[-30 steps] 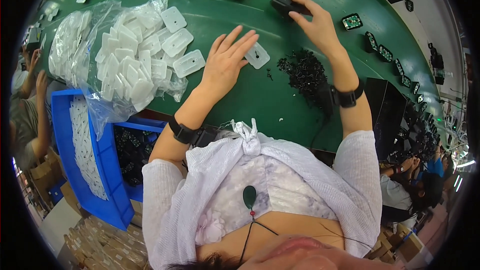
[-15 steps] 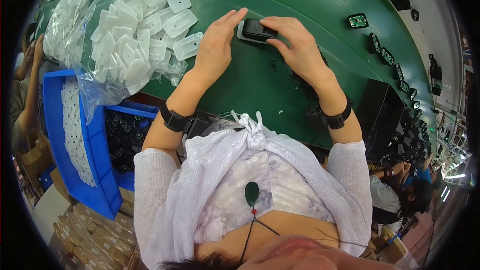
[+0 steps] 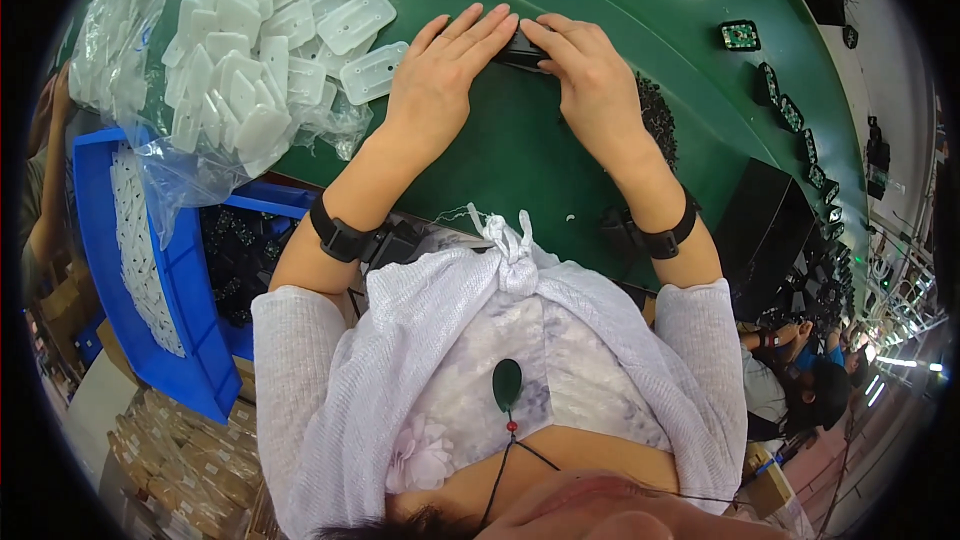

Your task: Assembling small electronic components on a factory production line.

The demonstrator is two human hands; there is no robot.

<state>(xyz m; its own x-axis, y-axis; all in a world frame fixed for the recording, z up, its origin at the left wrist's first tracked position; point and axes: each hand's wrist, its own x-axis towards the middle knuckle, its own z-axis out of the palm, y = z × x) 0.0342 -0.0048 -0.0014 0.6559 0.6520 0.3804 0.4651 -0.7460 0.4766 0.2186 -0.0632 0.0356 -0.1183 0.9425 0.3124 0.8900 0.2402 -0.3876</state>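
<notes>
A small black plastic case (image 3: 522,52) lies on the green table between my hands, mostly covered by them. My left hand (image 3: 435,80) is open, its fingers stretched over the left end of the case. From the other side my right hand (image 3: 592,70) grips the right end between thumb and fingers. The pale plate seen under the case earlier is hidden now. To the left, white plastic plates (image 3: 357,20) are heaped on and around a clear plastic bag (image 3: 165,175). A pile of small black pieces (image 3: 655,120) lies just right of my right wrist.
Blue bins (image 3: 195,340) at the left hold white parts and dark pieces. Black housings with green circuit boards (image 3: 740,35) line the table's right side. A black box (image 3: 765,220) stands near my right elbow. Other people are at both sides.
My left hand has moved right and its fingers have come over the case. My right hand has closed in from the other side, so less of the case shows.
</notes>
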